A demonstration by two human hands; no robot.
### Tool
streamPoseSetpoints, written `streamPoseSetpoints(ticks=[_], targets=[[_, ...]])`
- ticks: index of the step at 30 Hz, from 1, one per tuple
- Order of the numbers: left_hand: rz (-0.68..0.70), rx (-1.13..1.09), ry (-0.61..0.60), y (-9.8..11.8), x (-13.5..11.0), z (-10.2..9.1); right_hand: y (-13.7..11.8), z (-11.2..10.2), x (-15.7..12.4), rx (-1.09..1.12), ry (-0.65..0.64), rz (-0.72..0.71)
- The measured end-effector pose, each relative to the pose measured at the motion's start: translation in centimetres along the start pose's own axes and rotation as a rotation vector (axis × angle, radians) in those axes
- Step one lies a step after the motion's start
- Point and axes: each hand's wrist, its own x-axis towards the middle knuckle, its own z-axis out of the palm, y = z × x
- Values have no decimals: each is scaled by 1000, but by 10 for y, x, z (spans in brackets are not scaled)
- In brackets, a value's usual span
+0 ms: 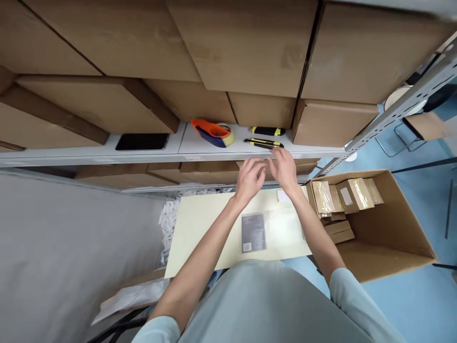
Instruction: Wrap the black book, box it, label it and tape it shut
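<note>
My left hand [250, 178] is raised in front of the shelf edge, its fingers loosely bent and apart, with nothing visible in it. Beside it my right hand [284, 170] has its fingers spread, close below a black and yellow utility knife [264, 143] on the shelf; it holds nothing that I can see. Just behind lies a second utility knife [267, 131]. Below my hands, on a pale yellow board [207, 224], rest a dark printed packet [253, 233] with a barcode label and a small white card [283, 196], partly hidden by my right arm.
An orange and blue tape dispenser [214, 132] and a black phone [142, 141] lie on the grey shelf [178, 151]. Cardboard boxes [250, 43] fill the space behind. At right stands an open carton [385, 228] with several small packed boxes [348, 195]. A metal upright [403, 107] borders the shelf.
</note>
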Motion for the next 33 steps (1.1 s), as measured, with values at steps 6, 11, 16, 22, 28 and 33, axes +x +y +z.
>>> streamPoseSetpoints(ticks=[6,11,16,22,28,33], targets=[[-18,45,114,18,16,-36,-4,6,72,-138,-175,-32],[-93,70,-77,-3,-41,-4,18,29,67,-93,-135,-28],[-268,6,-357,-33,-135,58,50,53,-11,86,2,-82],[-304,28,-670,-46,-231,122,57,103,-207,169,-50,392],[-256,55,-724,-43,-255,168,36,154,-331,179,-247,871],[-321,57,-659,-49,-259,179,31,175,-356,170,-230,909]])
